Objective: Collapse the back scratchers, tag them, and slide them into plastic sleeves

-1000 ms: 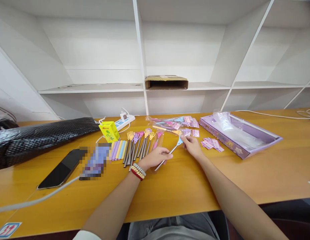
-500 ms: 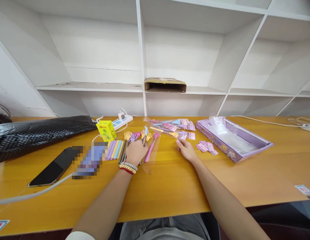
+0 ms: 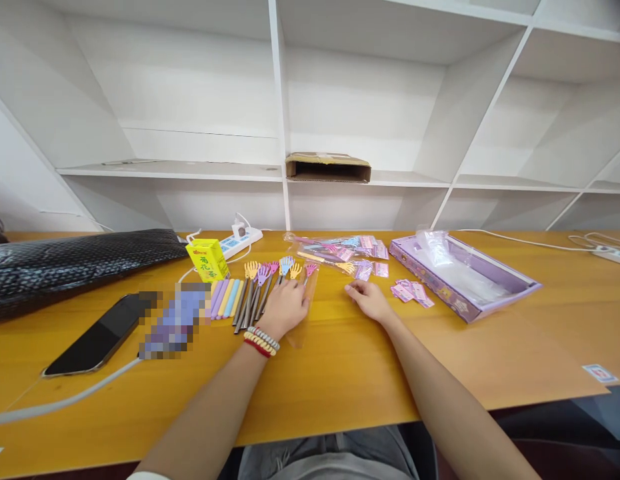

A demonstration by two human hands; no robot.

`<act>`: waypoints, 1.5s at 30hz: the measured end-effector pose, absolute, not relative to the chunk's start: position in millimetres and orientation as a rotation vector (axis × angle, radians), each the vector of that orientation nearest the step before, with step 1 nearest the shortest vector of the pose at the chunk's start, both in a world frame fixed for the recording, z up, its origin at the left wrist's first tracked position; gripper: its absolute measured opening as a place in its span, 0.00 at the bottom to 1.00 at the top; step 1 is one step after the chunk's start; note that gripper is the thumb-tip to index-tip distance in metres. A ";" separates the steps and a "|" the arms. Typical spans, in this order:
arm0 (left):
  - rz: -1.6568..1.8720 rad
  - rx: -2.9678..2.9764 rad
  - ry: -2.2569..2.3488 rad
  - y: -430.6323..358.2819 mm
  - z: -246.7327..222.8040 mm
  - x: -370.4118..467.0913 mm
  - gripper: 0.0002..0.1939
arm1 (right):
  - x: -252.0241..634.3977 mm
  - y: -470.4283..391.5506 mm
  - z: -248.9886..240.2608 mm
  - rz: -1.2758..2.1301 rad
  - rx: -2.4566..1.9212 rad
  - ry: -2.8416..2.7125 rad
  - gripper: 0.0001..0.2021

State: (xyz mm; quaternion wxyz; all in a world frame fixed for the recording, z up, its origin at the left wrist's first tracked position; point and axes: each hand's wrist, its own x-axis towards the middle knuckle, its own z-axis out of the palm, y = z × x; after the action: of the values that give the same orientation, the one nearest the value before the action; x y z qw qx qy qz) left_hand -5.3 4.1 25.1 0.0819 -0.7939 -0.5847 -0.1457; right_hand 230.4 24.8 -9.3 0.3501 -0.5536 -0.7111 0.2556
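Observation:
My left hand (image 3: 286, 308), with bead bracelets at the wrist, lies over the handle of a pink-headed back scratcher (image 3: 310, 269) in a clear sleeve (image 3: 296, 337). Its fingers are bent round that handle, which they mostly hide. Left of it, several back scratchers with grey metal rods (image 3: 246, 310) lie side by side, their yellow, purple, pink and blue hand-shaped heads (image 3: 286, 265) pointing away. Coloured handle tubes (image 3: 224, 299) are lined up beside them. My right hand (image 3: 371, 300) rests on the table, fingers curled together, nothing visible in them, left of loose pink cards (image 3: 413, 293).
Bagged back scratchers (image 3: 335, 250) lie at the back centre. An open purple box (image 3: 465, 312) with clear plastic inside stands right. On the left are a yellow carton (image 3: 208, 260), a power strip (image 3: 243, 243), a phone (image 3: 97, 337) and a black package (image 3: 85, 270).
My left hand has moved right, from the metal-rod scratchers onto the sleeved pink one. The blue head has shifted and now lies flatter among the others. My right hand stays nearly still.

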 end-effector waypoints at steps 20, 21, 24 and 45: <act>-0.533 -2.993 -1.388 -23.2 24.9 22.8 0.16 | 229.5 24.3 -10.1 0.607 -1.432 -1.945 0.15; -0.535 -3.007 -1.375 -23.8 25.4 23.0 0.16 | 229.4 23.9 -9.5 0.609 -1.438 -1.944 0.15; -0.534 -3.034 -1.357 -25.1 26.2 24.0 0.15 | 228.8 22.7 -7.4 0.627 -1.446 -1.952 0.14; -0.435 -3.181 -1.184 -24.8 14.8 21.9 0.46 | 228.9 21.2 -6.8 0.607 -1.438 -2.029 0.14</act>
State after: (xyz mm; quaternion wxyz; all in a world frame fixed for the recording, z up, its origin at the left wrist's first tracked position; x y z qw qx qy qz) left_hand 21.9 -24.8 14.8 -0.1397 -0.9205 -0.3426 -0.1257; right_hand 228.9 21.2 -6.8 0.2870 -0.5381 -0.7592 0.2273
